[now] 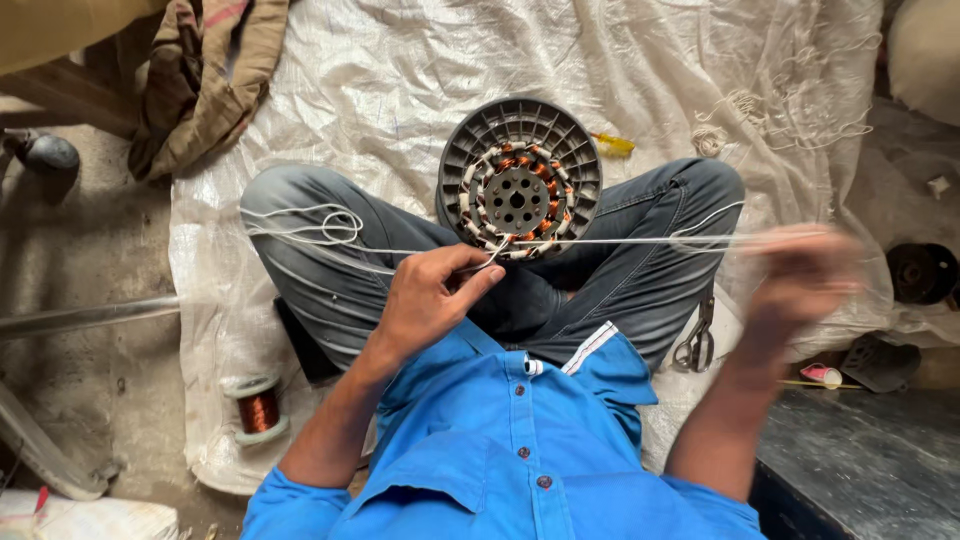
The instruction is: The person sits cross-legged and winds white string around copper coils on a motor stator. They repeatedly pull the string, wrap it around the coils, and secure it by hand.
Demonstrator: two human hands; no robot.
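A round grey motor stator (519, 178) with copper windings and white lacing rests between my crossed legs. A white thread (620, 241) runs taut across it from left to right. My left hand (428, 297) pinches the thread just in front of the stator's near rim. My right hand (805, 275) is blurred with motion at the right, gripping the thread's other end out past my knee. Loose loops of the same thread (320, 226) lie on my left thigh.
A spool of copper wire (258, 407) stands on the white woven sheet (350, 90) at the lower left. Scissors (697, 342) lie by my right knee. A yellow tool (613, 145) lies behind the stator. Crumpled cloth (200, 80) is at the top left.
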